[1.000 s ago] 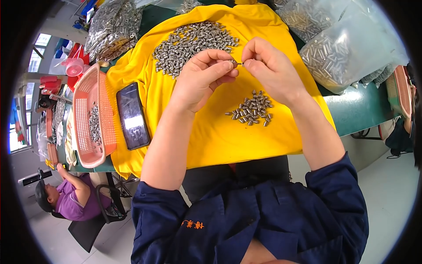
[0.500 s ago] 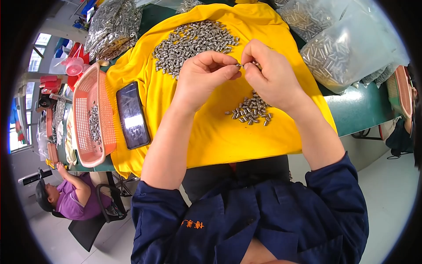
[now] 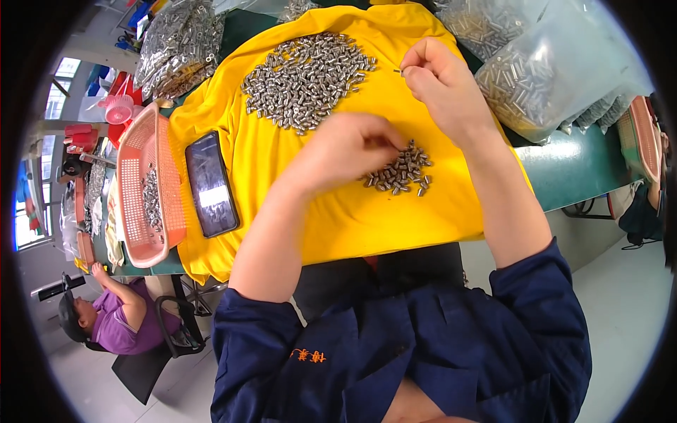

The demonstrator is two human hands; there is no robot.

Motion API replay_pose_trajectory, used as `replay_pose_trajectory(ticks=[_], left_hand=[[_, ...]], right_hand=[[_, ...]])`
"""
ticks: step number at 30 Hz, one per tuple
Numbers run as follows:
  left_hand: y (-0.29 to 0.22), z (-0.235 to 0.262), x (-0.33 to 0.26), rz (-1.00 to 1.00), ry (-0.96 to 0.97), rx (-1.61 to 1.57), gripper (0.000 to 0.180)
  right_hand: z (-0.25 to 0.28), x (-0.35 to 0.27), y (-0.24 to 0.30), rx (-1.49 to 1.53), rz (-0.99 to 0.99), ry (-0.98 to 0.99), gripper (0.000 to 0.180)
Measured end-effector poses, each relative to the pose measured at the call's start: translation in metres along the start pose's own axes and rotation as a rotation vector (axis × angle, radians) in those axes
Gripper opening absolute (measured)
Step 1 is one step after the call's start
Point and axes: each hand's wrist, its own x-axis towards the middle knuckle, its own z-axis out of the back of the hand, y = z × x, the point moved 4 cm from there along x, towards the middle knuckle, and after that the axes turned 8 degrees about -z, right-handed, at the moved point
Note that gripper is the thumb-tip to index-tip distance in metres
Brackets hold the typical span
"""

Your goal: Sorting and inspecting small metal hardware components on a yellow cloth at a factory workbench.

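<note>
A yellow cloth (image 3: 345, 233) covers the table in front of me. On its far part lies a wide heap of small metal cylinders (image 3: 303, 77); a smaller pile of similar cylinders (image 3: 403, 175) sits nearer to me. My left hand (image 3: 349, 151) is over the left edge of the small pile, its fingers curled down and blurred by motion. What it may hold does not show. Farther off to the right, my right hand (image 3: 441, 81) is closed in a pinch. A short thin dark metal pin (image 3: 398, 70) sticks out between its thumb and forefinger.
A phone (image 3: 211, 187) lies left of the heaps, beside a pink basket (image 3: 130, 204) with small metal parts. Clear bags of metal parts stand at the back left (image 3: 182, 46) and right (image 3: 525, 88). A person in purple (image 3: 120, 317) sits at far left.
My hands have moved apart from where they met. The left hand has come nearer to me, to the small pile; the right has gone farther away, with the pin showing at its fingertips.
</note>
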Motion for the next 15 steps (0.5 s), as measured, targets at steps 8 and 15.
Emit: replay_pose_trajectory(ticks=[8, 15], left_hand=[[0.014, 0.051, 0.019, -0.099, -0.306, 0.494, 0.016], [0.021, 0.046, 0.048, -0.135, -0.078, 0.902, 0.011]], right_hand=[[-0.002, -0.002, 0.008, 0.038, 0.055, -0.005, 0.008], [0.001, -0.002, 0.012, 0.026, 0.063, -0.015, 0.009]])
